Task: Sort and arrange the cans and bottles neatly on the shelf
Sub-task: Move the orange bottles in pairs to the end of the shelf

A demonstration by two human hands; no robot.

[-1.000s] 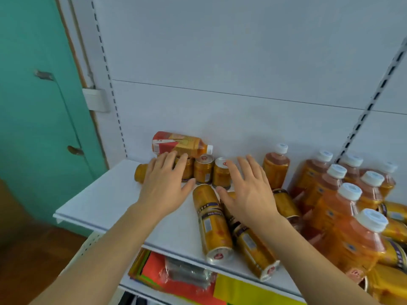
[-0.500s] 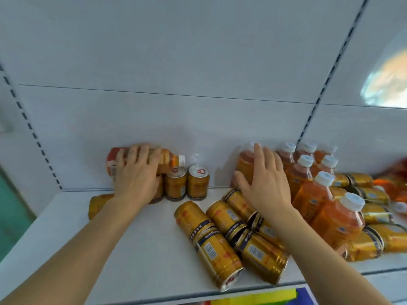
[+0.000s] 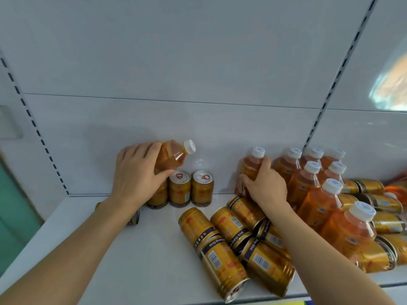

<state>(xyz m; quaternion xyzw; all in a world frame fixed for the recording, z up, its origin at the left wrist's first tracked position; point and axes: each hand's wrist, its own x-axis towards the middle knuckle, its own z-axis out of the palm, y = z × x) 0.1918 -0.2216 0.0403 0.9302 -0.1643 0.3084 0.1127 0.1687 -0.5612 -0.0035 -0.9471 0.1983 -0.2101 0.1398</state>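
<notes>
- My left hand [image 3: 137, 175] grips a tilted orange bottle [image 3: 170, 157] above the upright cans [image 3: 190, 188].
- My right hand [image 3: 264, 186] wraps a standing bottle [image 3: 251, 166] right of those cans.

A teal door [image 3: 13, 205] stands left of the white back panel [image 3: 198, 62].

A shop aisle is showing itself here; white metal shelving [image 3: 136, 256] is carrying stock beneath both hands; slotted uprights [image 3: 343, 91] are running up the back panel [image 3: 198, 51] above the right hand [image 3: 262, 186]; identical gold cans [image 3: 222, 252] and orange bottles [image 3: 308, 183] are crowding beside it.
</notes>
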